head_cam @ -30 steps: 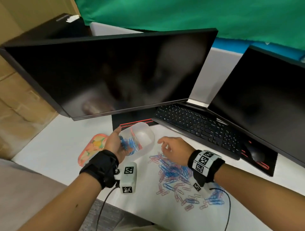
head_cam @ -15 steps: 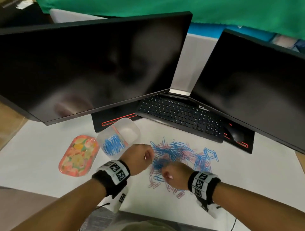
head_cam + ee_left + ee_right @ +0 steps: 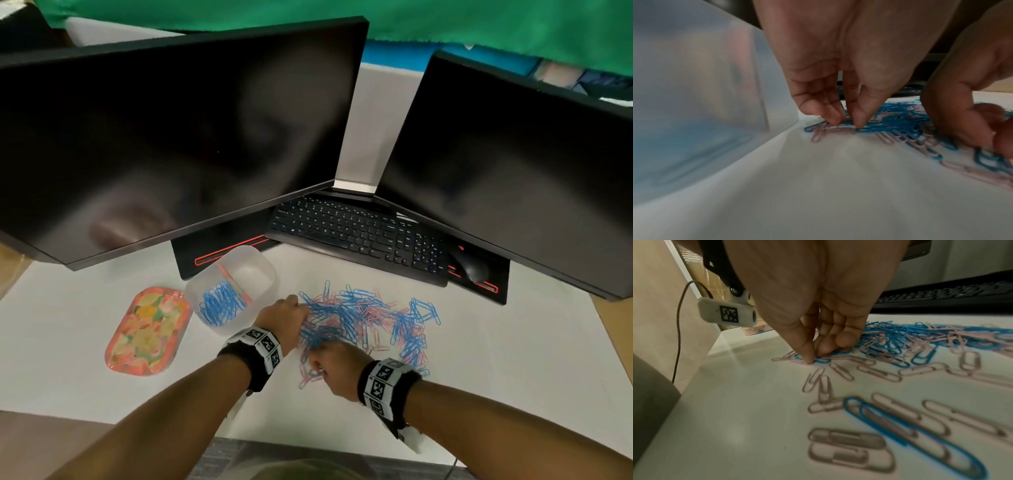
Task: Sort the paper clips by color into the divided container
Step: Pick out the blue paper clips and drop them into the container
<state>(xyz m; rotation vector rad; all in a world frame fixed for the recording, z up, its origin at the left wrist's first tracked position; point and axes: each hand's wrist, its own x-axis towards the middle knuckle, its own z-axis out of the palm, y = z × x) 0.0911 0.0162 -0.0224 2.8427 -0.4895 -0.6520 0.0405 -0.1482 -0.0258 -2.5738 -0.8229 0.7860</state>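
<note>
Both hands are picking from the mixed pile (image 3: 363, 318) mid-desk — right hand (image 3: 813, 344) apparently pinching a blue clip (image 3: 821, 360), left hand (image 3: 840, 104) fingertips pressing clips, grip unclear — next, carry blues to the divided container (image 3: 263, 274).

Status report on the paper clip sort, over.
Left hand fingertips on a blue clip at the pile's edge; right hand pinching a blue clip. Divided container: blue clips one side, other side bare. Nothing in the way.
</note>
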